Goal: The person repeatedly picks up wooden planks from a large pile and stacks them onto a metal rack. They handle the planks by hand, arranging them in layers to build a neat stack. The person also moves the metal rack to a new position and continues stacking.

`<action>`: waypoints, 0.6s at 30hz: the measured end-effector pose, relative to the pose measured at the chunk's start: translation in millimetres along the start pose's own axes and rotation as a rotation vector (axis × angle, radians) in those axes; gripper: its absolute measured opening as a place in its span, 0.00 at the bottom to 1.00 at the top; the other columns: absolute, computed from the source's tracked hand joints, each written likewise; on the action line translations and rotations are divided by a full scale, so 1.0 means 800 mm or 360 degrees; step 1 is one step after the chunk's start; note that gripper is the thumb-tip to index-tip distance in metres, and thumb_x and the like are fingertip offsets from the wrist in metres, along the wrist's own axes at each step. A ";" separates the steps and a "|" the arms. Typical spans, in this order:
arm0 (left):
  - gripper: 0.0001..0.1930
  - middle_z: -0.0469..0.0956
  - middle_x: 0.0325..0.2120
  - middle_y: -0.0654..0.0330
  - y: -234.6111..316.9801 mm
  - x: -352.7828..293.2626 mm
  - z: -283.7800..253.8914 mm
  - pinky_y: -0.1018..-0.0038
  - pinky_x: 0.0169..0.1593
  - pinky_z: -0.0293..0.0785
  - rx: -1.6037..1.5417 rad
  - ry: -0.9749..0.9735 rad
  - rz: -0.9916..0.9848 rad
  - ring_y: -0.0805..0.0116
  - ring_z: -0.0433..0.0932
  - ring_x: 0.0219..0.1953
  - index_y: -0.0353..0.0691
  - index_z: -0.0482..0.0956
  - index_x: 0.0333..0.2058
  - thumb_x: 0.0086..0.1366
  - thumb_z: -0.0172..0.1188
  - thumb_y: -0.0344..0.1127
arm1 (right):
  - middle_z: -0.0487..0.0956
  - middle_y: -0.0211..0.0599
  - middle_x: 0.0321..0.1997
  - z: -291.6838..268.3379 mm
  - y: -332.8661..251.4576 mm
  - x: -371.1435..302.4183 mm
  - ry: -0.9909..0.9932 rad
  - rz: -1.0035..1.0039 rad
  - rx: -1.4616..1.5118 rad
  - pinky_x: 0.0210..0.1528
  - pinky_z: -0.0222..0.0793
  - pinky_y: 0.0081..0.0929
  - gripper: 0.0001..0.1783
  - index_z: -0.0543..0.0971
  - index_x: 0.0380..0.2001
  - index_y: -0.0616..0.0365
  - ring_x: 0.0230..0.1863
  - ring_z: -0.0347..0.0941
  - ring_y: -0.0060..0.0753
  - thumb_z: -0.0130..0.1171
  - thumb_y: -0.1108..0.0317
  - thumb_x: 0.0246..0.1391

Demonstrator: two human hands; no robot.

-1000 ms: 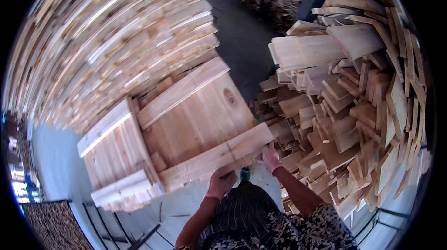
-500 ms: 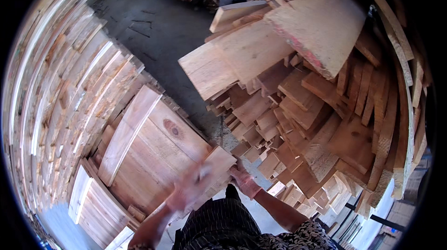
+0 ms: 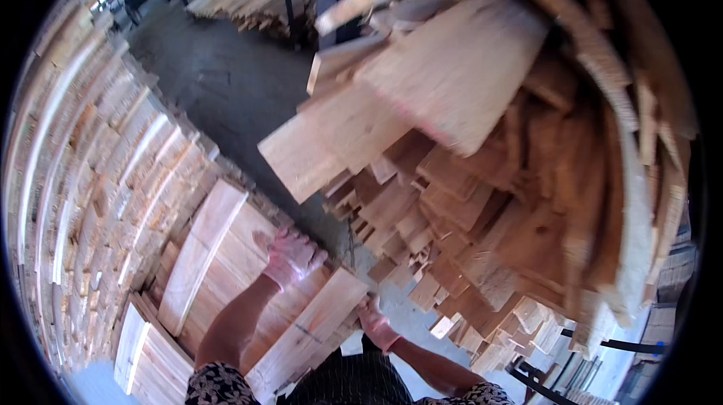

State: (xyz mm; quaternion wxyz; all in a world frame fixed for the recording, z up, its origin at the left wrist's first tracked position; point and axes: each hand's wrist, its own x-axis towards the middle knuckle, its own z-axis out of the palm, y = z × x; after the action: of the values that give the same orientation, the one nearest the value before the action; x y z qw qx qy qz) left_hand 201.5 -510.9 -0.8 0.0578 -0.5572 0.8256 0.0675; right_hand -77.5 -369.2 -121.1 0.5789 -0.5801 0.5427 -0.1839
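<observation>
My left hand (image 3: 294,258), in a pinkish glove, reaches across a stack of flat boards (image 3: 233,254). Its bent fingers close over the far edge of a wooden board there. The near side of the stack carries a pale plank (image 3: 312,330) with a dark mark across it. At that plank's right end, my right hand (image 3: 378,324), gloved too, grips the end, some fingers hidden beneath the wood. Another light strip (image 3: 203,254) lies crosswise at the stack's left end.
A high wall of stacked planks (image 3: 98,201) rises on the left. To the right leans a large, uneven pile of boards (image 3: 452,201), some ends jutting toward me. Grey floor (image 3: 211,73) runs between them to another wood stack (image 3: 245,2). A lower board stack (image 3: 154,352) sits at lower left.
My left hand has moved from the near plank to the far edge of the stack. My right hand stays at the plank's end. The view has shifted, so the right pile appears nearer.
</observation>
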 end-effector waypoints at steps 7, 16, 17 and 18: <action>0.17 0.77 0.45 0.54 0.045 -0.034 -0.094 0.51 0.57 0.67 -0.0389 0.0440 -0.0052 0.50 0.73 0.51 0.47 0.79 0.45 0.65 0.55 0.51 | 0.74 0.53 0.54 -0.031 0.023 0.040 -0.0551 -0.0843 -0.2965 0.59 0.71 0.37 0.25 0.60 0.64 0.69 0.47 0.76 0.53 0.42 0.64 0.70; 0.10 0.81 0.38 0.56 0.124 -0.106 -0.434 0.62 0.43 0.78 -0.0502 0.1416 0.0930 0.59 0.81 0.41 0.39 0.80 0.37 0.55 0.66 0.29 | 0.71 0.54 0.61 -0.206 -0.350 -0.234 -0.0497 -0.1377 -0.1431 0.61 0.70 0.42 0.24 0.71 0.60 0.61 0.60 0.71 0.53 0.54 0.63 0.63; 0.10 0.80 0.40 0.56 0.124 -0.105 -0.476 0.63 0.45 0.78 -0.0344 0.1609 0.0990 0.58 0.80 0.43 0.39 0.79 0.38 0.57 0.65 0.29 | 0.70 0.56 0.63 -0.230 -0.403 -0.261 -0.0330 -0.1584 -0.1530 0.60 0.71 0.41 0.25 0.69 0.62 0.62 0.61 0.71 0.52 0.52 0.64 0.65; 0.10 0.79 0.42 0.55 0.123 -0.102 -0.514 0.64 0.46 0.78 -0.0178 0.1801 0.1050 0.57 0.80 0.44 0.39 0.79 0.39 0.58 0.64 0.30 | 0.69 0.57 0.65 -0.258 -0.452 -0.288 -0.0212 -0.1587 -0.1435 0.60 0.72 0.40 0.25 0.67 0.64 0.62 0.63 0.71 0.51 0.50 0.64 0.67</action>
State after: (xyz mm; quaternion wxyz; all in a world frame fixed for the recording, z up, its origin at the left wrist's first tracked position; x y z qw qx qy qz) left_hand 132.1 -472.0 423.0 -0.4382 -0.2265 0.8512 -0.1791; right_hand -179.5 -366.0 343.5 0.1583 -0.9562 0.1967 -0.1483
